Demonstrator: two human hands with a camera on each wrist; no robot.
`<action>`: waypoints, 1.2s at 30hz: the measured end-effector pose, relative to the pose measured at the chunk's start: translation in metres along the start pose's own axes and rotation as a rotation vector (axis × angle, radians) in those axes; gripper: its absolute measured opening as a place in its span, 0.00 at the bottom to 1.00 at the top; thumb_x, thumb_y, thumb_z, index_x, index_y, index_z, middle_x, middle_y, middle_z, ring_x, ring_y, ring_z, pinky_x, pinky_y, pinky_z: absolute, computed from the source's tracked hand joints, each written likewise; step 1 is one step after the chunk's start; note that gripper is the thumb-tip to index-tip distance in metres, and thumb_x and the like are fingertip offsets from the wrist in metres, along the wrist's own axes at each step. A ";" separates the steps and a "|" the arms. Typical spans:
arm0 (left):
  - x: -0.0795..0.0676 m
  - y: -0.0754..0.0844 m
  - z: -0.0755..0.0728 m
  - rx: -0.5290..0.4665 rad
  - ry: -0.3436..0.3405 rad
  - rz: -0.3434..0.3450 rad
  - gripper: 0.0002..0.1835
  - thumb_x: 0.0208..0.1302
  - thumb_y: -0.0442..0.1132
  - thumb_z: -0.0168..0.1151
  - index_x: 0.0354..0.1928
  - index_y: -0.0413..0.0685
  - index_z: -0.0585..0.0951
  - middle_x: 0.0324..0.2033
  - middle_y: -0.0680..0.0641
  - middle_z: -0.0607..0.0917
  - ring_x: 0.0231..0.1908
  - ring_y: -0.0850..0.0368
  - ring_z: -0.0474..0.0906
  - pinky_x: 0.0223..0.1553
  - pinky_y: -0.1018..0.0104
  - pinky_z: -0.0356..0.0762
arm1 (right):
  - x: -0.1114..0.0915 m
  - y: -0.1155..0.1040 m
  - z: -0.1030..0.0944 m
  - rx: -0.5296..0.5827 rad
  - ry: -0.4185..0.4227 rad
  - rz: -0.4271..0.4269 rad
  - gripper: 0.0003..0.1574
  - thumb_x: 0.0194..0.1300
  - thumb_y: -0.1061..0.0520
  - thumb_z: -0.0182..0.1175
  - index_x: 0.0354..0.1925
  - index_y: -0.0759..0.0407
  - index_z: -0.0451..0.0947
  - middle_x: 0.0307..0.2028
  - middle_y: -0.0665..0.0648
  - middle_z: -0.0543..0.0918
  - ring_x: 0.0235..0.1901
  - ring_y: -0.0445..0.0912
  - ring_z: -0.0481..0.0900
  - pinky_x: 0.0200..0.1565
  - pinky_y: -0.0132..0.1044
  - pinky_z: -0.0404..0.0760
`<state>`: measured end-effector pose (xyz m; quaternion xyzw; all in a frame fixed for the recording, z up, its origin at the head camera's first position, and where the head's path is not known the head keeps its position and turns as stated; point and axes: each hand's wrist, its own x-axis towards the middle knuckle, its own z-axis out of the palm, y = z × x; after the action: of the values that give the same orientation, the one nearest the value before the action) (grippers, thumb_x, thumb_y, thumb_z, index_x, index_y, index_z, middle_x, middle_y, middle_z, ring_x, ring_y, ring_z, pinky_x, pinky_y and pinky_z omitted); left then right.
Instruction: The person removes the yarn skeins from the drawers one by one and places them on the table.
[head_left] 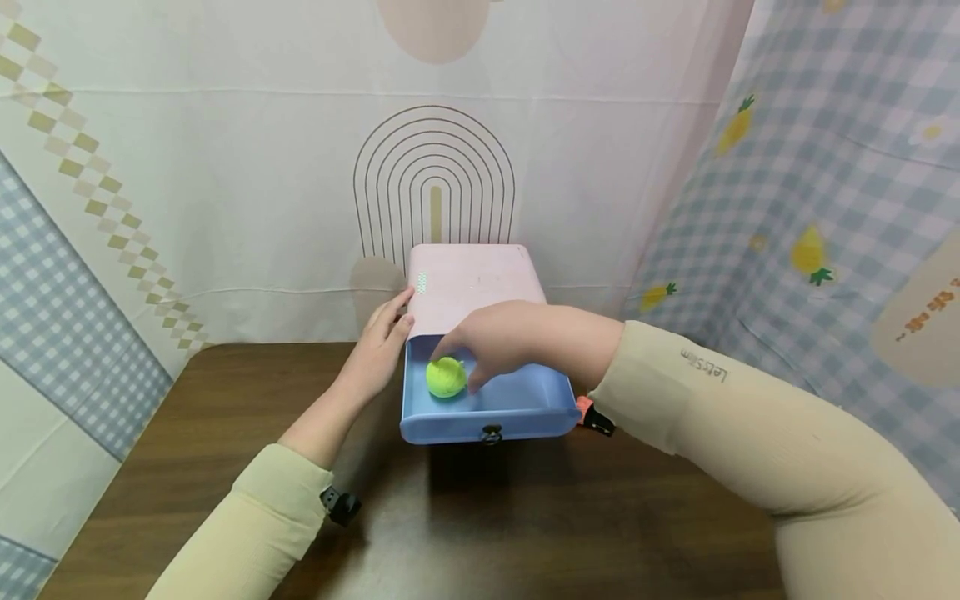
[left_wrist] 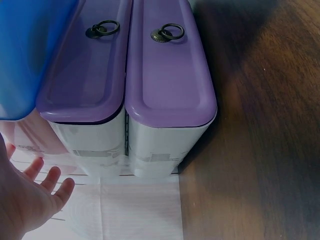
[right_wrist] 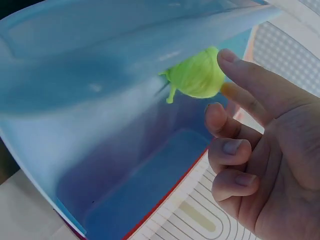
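A small chest with a pink top [head_left: 476, 279] stands against the back cloth, its blue drawer [head_left: 517, 392] pulled out. Inside the drawer, near its left side, is a round lime-green toy [head_left: 446, 378] with small stubs [right_wrist: 171, 93]. My right hand [head_left: 498, 337] reaches in from above. Its index fingertip is at the toy's upper edge, and the thumb lies just right of it with a slight gap; the other fingers are bent. My left hand [head_left: 378, 354] rests against the chest's left side with loosely extended fingers [left_wrist: 64, 192].
Two purple drawer fronts [left_wrist: 167, 75] with ring pulls sit below the blue drawer in the left wrist view. A ring pull [head_left: 491, 433] hangs on the blue front. Brown wooden table [head_left: 247, 392] lies around the chest; patterned cloths [head_left: 795, 167] hang behind and at the sides.
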<state>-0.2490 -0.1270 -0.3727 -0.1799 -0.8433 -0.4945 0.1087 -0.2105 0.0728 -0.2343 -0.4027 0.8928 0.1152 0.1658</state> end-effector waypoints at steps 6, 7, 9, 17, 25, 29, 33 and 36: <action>0.001 0.000 0.002 0.008 -0.004 -0.001 0.28 0.69 0.60 0.38 0.69 0.69 0.56 0.67 0.48 0.59 0.60 0.49 0.61 0.59 0.47 0.61 | 0.008 0.000 0.005 -0.011 -0.002 0.029 0.37 0.54 0.43 0.66 0.62 0.36 0.67 0.58 0.45 0.74 0.56 0.40 0.69 0.58 0.44 0.66; 0.001 0.000 0.002 0.010 -0.006 -0.003 0.28 0.69 0.60 0.38 0.69 0.69 0.56 0.67 0.48 0.59 0.60 0.49 0.61 0.59 0.47 0.61 | 0.009 0.000 0.005 -0.013 -0.002 0.030 0.37 0.54 0.43 0.66 0.62 0.36 0.67 0.58 0.45 0.74 0.57 0.41 0.69 0.58 0.44 0.66; 0.001 0.000 0.002 0.010 -0.008 -0.002 0.28 0.69 0.60 0.38 0.69 0.69 0.56 0.67 0.48 0.59 0.60 0.49 0.61 0.59 0.47 0.61 | 0.011 0.000 0.007 -0.015 -0.001 0.032 0.37 0.54 0.43 0.65 0.62 0.36 0.67 0.58 0.45 0.74 0.55 0.41 0.70 0.58 0.45 0.67; 0.000 0.002 0.001 0.003 -0.002 0.003 0.28 0.69 0.59 0.39 0.69 0.67 0.57 0.66 0.48 0.60 0.60 0.49 0.61 0.59 0.48 0.61 | 0.016 -0.005 0.012 -0.039 -0.002 0.028 0.35 0.56 0.43 0.64 0.62 0.35 0.67 0.55 0.46 0.76 0.47 0.42 0.71 0.54 0.45 0.70; -0.001 0.004 -0.001 0.006 -0.004 -0.009 0.27 0.69 0.60 0.38 0.69 0.70 0.56 0.67 0.49 0.58 0.61 0.50 0.61 0.60 0.48 0.60 | 0.018 -0.006 0.013 -0.061 0.020 0.007 0.32 0.56 0.44 0.64 0.60 0.36 0.69 0.52 0.45 0.77 0.44 0.42 0.72 0.53 0.44 0.71; -0.002 0.004 -0.001 0.009 0.001 -0.012 0.27 0.69 0.60 0.38 0.69 0.70 0.56 0.67 0.49 0.58 0.61 0.50 0.60 0.60 0.48 0.60 | 0.018 -0.007 0.014 -0.067 0.031 -0.009 0.31 0.57 0.46 0.64 0.60 0.36 0.70 0.51 0.45 0.78 0.43 0.42 0.72 0.53 0.44 0.72; -0.002 0.003 -0.001 0.011 -0.002 -0.014 0.27 0.69 0.60 0.37 0.69 0.71 0.56 0.67 0.49 0.58 0.61 0.50 0.60 0.60 0.47 0.60 | 0.017 -0.006 0.014 -0.069 0.040 -0.015 0.30 0.57 0.47 0.63 0.59 0.36 0.70 0.50 0.44 0.78 0.42 0.42 0.72 0.51 0.42 0.72; -0.001 0.003 -0.001 0.015 -0.005 -0.018 0.27 0.70 0.60 0.37 0.69 0.71 0.56 0.67 0.49 0.58 0.61 0.49 0.60 0.60 0.47 0.59 | 0.016 -0.006 0.014 -0.055 0.046 -0.018 0.30 0.57 0.47 0.64 0.59 0.36 0.71 0.50 0.44 0.78 0.42 0.41 0.72 0.51 0.42 0.73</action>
<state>-0.2464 -0.1272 -0.3700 -0.1729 -0.8488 -0.4888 0.1036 -0.2133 0.0630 -0.2534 -0.4177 0.8892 0.1292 0.1350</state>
